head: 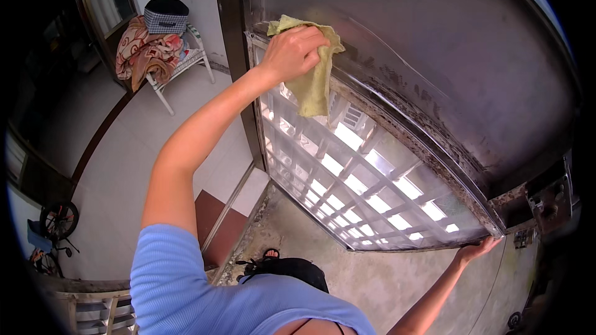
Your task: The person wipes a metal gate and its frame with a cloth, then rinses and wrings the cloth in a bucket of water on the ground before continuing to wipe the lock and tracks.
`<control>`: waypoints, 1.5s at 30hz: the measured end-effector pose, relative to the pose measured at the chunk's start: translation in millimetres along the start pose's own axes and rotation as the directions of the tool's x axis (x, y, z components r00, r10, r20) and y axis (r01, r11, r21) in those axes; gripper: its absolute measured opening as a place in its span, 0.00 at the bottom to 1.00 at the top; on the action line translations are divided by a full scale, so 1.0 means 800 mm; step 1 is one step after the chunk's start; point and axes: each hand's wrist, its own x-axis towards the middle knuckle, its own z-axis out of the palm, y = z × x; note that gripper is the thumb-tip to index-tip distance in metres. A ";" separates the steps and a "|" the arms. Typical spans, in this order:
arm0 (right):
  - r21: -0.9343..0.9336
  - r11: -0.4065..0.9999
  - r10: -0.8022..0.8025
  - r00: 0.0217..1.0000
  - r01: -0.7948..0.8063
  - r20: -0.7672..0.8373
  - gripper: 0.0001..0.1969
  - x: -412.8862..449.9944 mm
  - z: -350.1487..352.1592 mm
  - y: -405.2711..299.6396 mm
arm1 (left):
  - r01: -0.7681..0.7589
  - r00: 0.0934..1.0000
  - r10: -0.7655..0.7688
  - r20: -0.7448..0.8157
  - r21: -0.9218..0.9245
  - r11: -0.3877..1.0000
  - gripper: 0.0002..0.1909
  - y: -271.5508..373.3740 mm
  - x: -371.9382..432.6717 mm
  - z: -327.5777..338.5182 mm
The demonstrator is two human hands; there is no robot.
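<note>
A yellow-green cloth (313,84) is gripped in my left hand (298,51), which presses it on the metal door (419,42) near the left end of its middle rail. Part of the cloth hangs down over the lower glass panel (377,172), behind which a grid of bars shows. Dark smudges mark the door just above the rail. My right hand (479,249) touches the door's edge at the lower right, below the latch hardware (549,204); its fingers are partly hidden behind the edge, and how far they close on it cannot be told.
A raised threshold with a metal track (228,209) runs beside the tiled floor. A white chair (191,58) at the upper left holds a patterned blanket (153,49) and a checked fabric bin (166,22). A small bicycle (58,221) stands far left. Concrete ground (354,279) lies around my feet.
</note>
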 end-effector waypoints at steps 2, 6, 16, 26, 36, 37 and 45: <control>0.033 0.999 0.016 1.000 -0.016 -0.009 0.29 0.000 -0.005 0.004 | 0.020 1.000 -0.020 0.003 0.010 1.000 0.10 -0.002 -0.004 0.003; -0.017 0.995 -0.099 0.994 0.100 0.036 0.31 0.006 -0.009 0.007 | 0.086 0.996 -0.085 -0.018 0.118 0.989 0.10 -0.048 -0.016 -0.005; 0.034 0.997 -0.067 0.996 0.065 0.055 0.30 0.003 -0.007 0.010 | 0.270 0.959 -0.281 -0.025 0.372 0.888 0.09 -0.081 -0.041 -0.029; 0.072 0.997 -0.012 0.999 0.008 0.051 0.29 0.002 0.000 -0.009 | 0.301 0.891 -0.346 -0.293 -0.189 0.935 0.07 0.158 -0.044 0.049; 0.130 0.991 0.014 0.996 -0.026 0.090 0.29 0.010 0.001 0.022 | -0.143 0.972 0.033 -0.231 -0.483 0.864 0.12 0.423 -0.004 0.165; 0.121 0.992 0.011 0.996 -0.022 0.091 0.29 0.010 0.002 0.016 | -0.120 0.979 0.031 -0.202 -0.447 0.887 0.13 0.408 -0.012 0.170; 0.076 0.996 -0.039 0.998 0.036 0.050 0.23 0.004 0.005 -0.006 | 0.466 0.884 -0.462 -0.069 0.083 0.881 0.28 0.072 -0.125 0.061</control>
